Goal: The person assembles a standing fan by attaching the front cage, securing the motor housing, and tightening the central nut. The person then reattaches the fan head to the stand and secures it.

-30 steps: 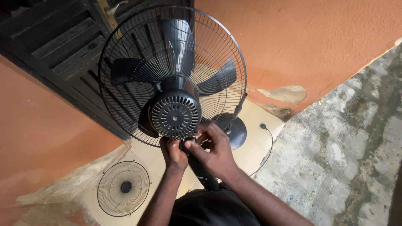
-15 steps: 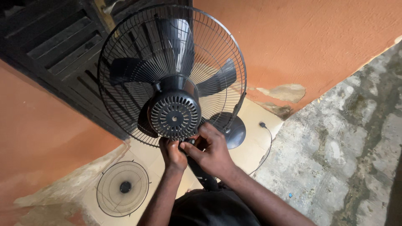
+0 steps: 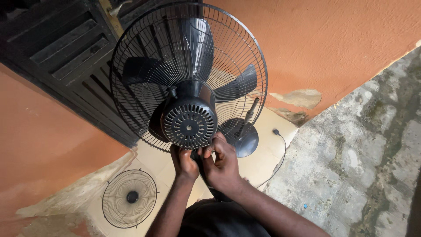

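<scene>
Your left hand [image 3: 184, 163] curls its fingers around the dark neck just under the fan's motor housing [image 3: 189, 122], pressed against the housing's lower rim. Your right hand [image 3: 224, 163] sits just beside it, touching it, with its fingers bent and pinching something small at the underside of the housing; the part itself is hidden by the fingers, so you cannot tell what it is. From the head view, the fan [image 3: 188, 74] is held up in front of you with its back toward you: the rear wire guard [image 3: 131, 109] rings the dark blades [image 3: 237, 85], and the round slotted housing sits at the middle, low in the guard. Behind the guard, the round dark base [image 3: 240, 138] and its upright pole stand on the pale floor [image 3: 263, 162]. A loose front guard [image 3: 129, 198] lies flat on that floor near its left edge, well apart from your hands. A black cord [image 3: 280, 145] trails along the floor's right edge, beside the rough grey concrete [image 3: 351, 153]. Orange wall [image 3: 333, 44] rises behind.
</scene>
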